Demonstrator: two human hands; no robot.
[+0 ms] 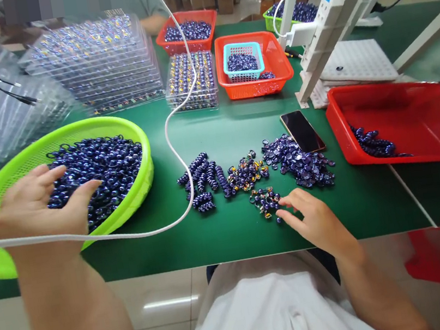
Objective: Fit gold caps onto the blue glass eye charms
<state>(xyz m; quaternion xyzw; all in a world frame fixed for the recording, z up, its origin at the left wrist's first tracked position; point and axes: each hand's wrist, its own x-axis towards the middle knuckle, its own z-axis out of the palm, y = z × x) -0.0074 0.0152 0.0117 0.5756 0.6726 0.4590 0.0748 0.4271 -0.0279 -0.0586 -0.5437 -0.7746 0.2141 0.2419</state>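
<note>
My left hand (44,205) reaches over the lime-green basket (115,124), thumb and fingers spread apart. Glossy dark blue rings (100,166) fill the basket beneath it; I see nothing held in that hand. At a small pile of blue and yellow ring-like pieces (266,202), my right hand (311,220) has its thumb and forefinger apart, tips at the pile's right edge. Behind that pile is another of mixed blue and gold pieces (246,174). Rows of stacked blue rings (205,178) lie to the left, and a heap of small dark cap-like pieces (302,161) to the right.
A white cable (163,230) crosses the table and passes over my left wrist. A phone (301,130) lies beside a red bin (403,115). Behind are stacked clear trays (98,67), an orange basket (280,70) holding a blue basket (244,62), and a metal post (325,39).
</note>
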